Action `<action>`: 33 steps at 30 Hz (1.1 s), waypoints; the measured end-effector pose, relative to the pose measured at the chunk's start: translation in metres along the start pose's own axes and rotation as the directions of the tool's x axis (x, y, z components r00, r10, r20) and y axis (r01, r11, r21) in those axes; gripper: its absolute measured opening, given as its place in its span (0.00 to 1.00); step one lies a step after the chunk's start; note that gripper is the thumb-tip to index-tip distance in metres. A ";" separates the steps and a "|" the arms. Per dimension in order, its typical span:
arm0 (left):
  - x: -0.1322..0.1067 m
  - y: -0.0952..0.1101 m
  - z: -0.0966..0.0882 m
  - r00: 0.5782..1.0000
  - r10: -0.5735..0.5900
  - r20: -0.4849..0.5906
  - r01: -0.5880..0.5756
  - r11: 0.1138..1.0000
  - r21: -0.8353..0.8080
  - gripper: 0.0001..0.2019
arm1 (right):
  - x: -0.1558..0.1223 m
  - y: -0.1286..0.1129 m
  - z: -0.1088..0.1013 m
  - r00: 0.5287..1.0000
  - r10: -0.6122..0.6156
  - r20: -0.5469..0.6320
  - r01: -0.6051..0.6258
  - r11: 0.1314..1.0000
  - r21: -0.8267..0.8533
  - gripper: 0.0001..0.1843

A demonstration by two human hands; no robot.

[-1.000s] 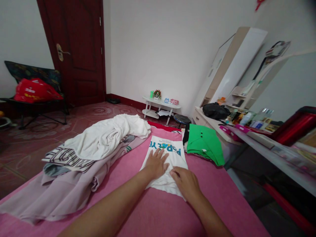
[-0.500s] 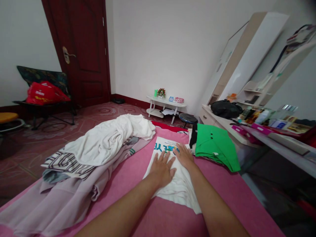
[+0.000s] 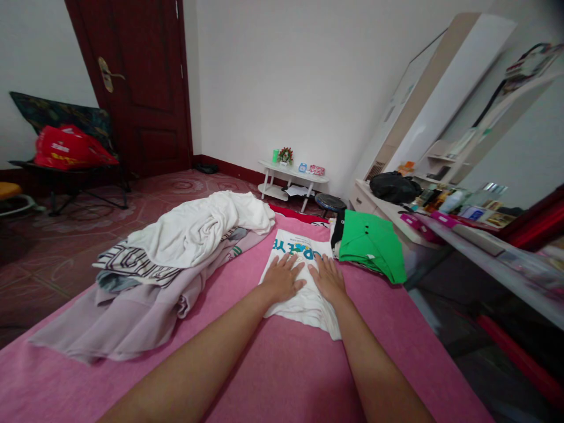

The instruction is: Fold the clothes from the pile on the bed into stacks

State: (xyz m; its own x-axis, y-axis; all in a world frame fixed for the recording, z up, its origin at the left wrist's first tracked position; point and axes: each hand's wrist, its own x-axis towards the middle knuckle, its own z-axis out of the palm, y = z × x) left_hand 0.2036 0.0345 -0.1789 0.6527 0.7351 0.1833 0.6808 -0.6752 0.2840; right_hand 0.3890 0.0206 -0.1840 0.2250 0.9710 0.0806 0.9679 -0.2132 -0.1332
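A white T-shirt (image 3: 299, 305) with blue-green lettering lies folded into a narrow panel on the pink bed cover (image 3: 282, 376). My left hand (image 3: 282, 279) rests flat on its left half, fingers spread. On the right half lies my right hand (image 3: 326, 279), palm down with its fingers stretched out. Part of the print is hidden beneath the fingers. Just right of the shirt sits a stack of folded clothes with a green shirt (image 3: 372, 244) on top. To the left is a loose heap of clothes: a white garment (image 3: 194, 232) over a patterned one and a pale mauve garment (image 3: 127, 329).
Beyond the bed stand a small white table (image 3: 293, 170) and a round stool (image 3: 330, 202). A dresser (image 3: 365, 197) with a black bag (image 3: 395, 187) and bottles is at right. At left, a folding chair (image 3: 61, 111) holds a red bag (image 3: 73, 148) near the door (image 3: 145, 88).
My left hand has slid slightly left and my right hand slightly toward me over the shirt. The camera view has shifted a little. The shirt stays flat under both hands.
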 end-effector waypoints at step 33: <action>-0.007 -0.024 -0.059 0.829 -0.555 0.071 0.559 0.817 -0.142 0.31 | -0.059 0.011 -0.036 0.928 0.367 -0.067 -0.360 0.928 0.090 0.28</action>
State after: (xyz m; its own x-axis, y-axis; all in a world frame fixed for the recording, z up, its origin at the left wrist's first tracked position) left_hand 0.1627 0.0493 -0.1315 0.1865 0.9798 -0.0726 0.8738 -0.1317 0.4680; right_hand 0.3904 -0.0425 -0.1548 0.5712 0.8156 0.0924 0.8075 -0.5380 -0.2419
